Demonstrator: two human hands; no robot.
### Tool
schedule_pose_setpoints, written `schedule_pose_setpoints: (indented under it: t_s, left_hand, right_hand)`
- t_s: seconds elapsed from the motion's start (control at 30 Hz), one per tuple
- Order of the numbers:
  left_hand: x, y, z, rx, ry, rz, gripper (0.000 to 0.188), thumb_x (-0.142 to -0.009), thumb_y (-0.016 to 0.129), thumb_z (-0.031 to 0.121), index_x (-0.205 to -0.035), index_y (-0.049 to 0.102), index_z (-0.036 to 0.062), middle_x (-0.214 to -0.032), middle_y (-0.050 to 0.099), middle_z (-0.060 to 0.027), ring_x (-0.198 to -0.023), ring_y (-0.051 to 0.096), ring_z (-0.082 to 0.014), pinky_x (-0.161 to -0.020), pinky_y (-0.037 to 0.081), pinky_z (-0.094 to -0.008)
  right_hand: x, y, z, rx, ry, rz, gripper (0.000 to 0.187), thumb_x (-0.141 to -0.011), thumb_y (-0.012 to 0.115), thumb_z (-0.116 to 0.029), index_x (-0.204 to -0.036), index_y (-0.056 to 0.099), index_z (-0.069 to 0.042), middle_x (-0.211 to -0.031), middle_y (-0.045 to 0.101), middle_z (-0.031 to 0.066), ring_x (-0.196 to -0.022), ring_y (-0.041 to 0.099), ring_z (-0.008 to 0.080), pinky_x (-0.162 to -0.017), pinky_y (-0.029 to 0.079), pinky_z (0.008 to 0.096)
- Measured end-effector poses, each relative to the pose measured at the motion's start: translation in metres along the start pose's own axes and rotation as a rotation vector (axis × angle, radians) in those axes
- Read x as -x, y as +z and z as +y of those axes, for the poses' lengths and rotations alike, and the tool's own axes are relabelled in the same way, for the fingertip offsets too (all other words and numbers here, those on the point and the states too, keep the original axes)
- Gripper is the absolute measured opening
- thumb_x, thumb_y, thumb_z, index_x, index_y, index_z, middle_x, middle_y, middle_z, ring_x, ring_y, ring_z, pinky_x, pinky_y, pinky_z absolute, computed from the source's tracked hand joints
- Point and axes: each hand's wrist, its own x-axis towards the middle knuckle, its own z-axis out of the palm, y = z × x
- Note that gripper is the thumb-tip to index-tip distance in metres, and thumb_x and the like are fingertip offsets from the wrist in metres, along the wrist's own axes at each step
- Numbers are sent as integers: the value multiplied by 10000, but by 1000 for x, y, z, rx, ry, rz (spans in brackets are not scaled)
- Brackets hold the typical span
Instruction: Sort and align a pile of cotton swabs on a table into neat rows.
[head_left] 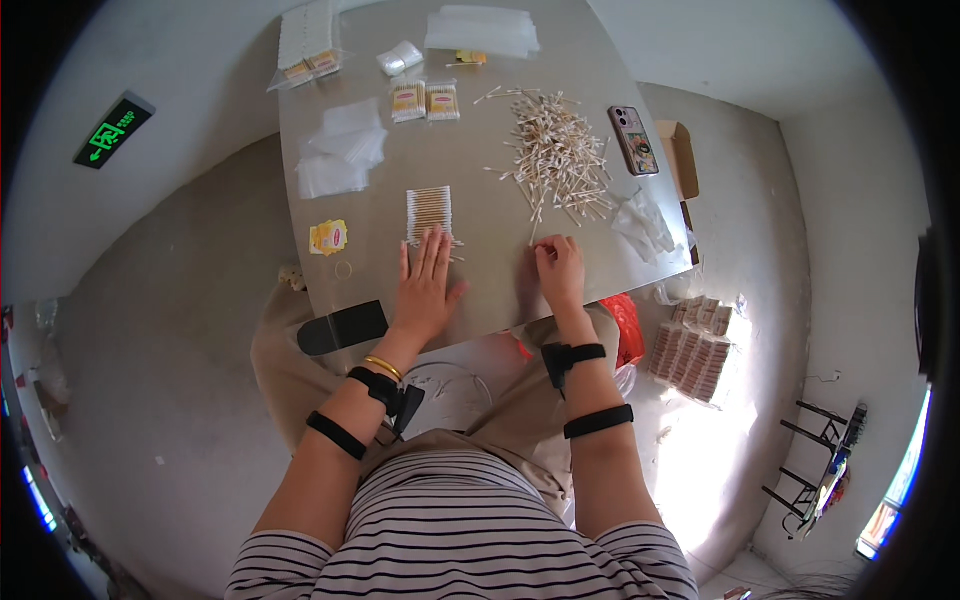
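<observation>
My left hand (428, 288) lies flat, its fingers stretched over the near end of a neat row of cotton swabs (430, 207) laid side by side on the table. A few swab tips poke out beside those fingers. To the right, my right hand (561, 272) is closed, thumb and fingers drawn together just below a loose heap of cotton swabs (560, 150). One swab of the heap reaches down close to its fingertips; whatever the fingers hold is hidden. Yellow printed cards (328, 237) and a rubber band (344, 269) lie left of my left hand.
Clear plastic bags (340, 150) lie at the left, more bags (482, 30) at the back. Two filled swab packs (425, 101) sit beyond the row. A phone (633, 141) and crumpled plastic (644, 225) are at the right. Bundled packs (697, 350) stand on the floor.
</observation>
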Motion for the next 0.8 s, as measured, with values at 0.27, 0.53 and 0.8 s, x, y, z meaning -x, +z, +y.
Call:
schedule_pose_setpoints:
  t_s: [0.27, 0.53, 0.8]
  left_hand:
    - [1, -32, -50, -63, 39, -16, 734, -1023, 475, 490, -1594, 296, 65, -1680, 239, -113, -1560, 202, -289, -1258, 100, -570]
    - [12, -22, -42, -42, 54, -36, 740, -1014, 483, 497, -1597, 299, 80, -1681, 246, -86, -1560, 207, -263, -1260, 101, -566]
    - [8, -21, -42, -87, 106, -76, 769, -1003, 486, 521, -1604, 284, 85, -1682, 241, -91, -1565, 193, -252, -1261, 97, -566]
  right_hand:
    - [7, 26, -27, -114, -110, -81, 53, -859, 684, -83, -909, 695, -67, -895, 635, 120, -881, 614, 333, -805, 514, 437]
    - [23, 68, -67, -117, -265, -216, 220, -802, 755, -87, -1005, 669, -83, -956, 595, 99, -938, 591, 318, -840, 502, 428]
    - [25, 75, -64, -60, -331, -214, 199, -783, 762, -71, -940, 641, -92, -961, 591, 95, -957, 585, 329, -848, 505, 443]
